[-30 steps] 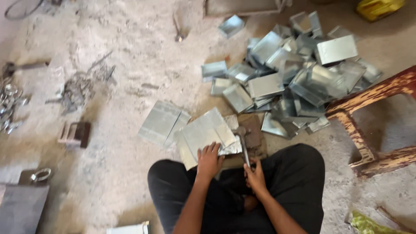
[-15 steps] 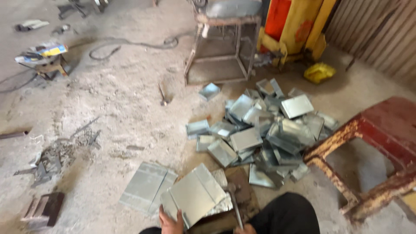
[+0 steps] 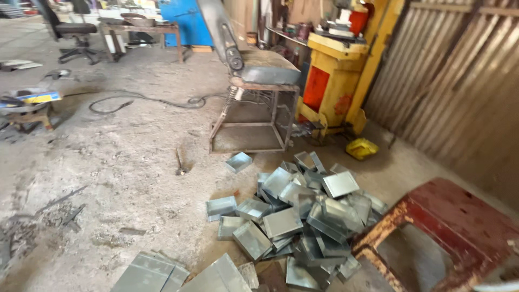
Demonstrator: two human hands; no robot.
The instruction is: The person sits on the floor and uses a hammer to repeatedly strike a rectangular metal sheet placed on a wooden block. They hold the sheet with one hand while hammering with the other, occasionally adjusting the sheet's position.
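**Operator:** Where are the hands at this moment?

**Supervisor:** Neither hand is in view. The camera looks out across the workshop, so I cannot tell whether they are spread, pressed together or pinching anything.

**Operator:** And the work pieces?

**Supervisor:** The flat grey galvanised steel sheets (image 3: 162, 273) lie at the bottom edge of the view, nearest the person. Take the heap of folded grey sheet-metal boxes (image 3: 300, 216) as the landmark: the sheets lie just beside it, on its near left.

**Operator:** What else stands about the heap?

**Supervisor:** The rusty red metal stool (image 3: 448, 227) touches its right side. The worn chair on a welded steel frame (image 3: 254, 103) stands behind it, with the yellow machine cabinet (image 3: 330, 81) further back to the right.

**Operator:** Advice for handling?

**Supervisor:** In my judgement, look down at the sheets before gripping; cut edges are likely sharp.
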